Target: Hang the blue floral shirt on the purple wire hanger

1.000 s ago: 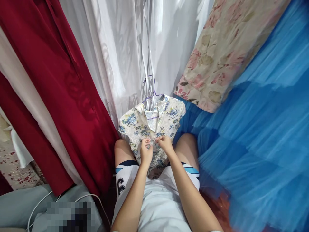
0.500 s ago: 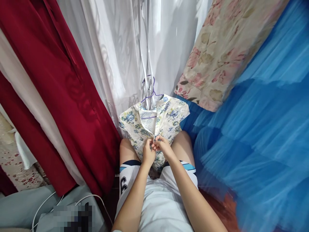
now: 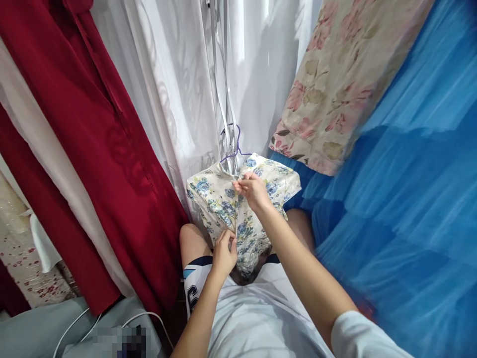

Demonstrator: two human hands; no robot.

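The floral blouse [image 3: 223, 201] is in front of the person, on a purple hanger [image 3: 239, 141] by the white straps [image 3: 224, 117], and its lower part comes down between the knees. The right hand [image 3: 255, 191] is at the neck, at the top of the front opening; its thumb and forefinger are pinched together and seem to have hold of the edge of the cloth there, with the other fingers folded in. The left hand [image 3: 224, 253] is lower on the same opening, its fingers bent and nearly closed, and they appear to hold the front edge lightly. Whether a button or a hook is under the fingertips, I cannot tell. In my judgement, the step in hand is to bring the two front halves together and put them in line, from the neck downward. The next move, I think, calls for a steady left hand below, so that the edge stays straight, and for a fine, gentle pinch of the right hand at the neck, without pulling the blouse off the hanger
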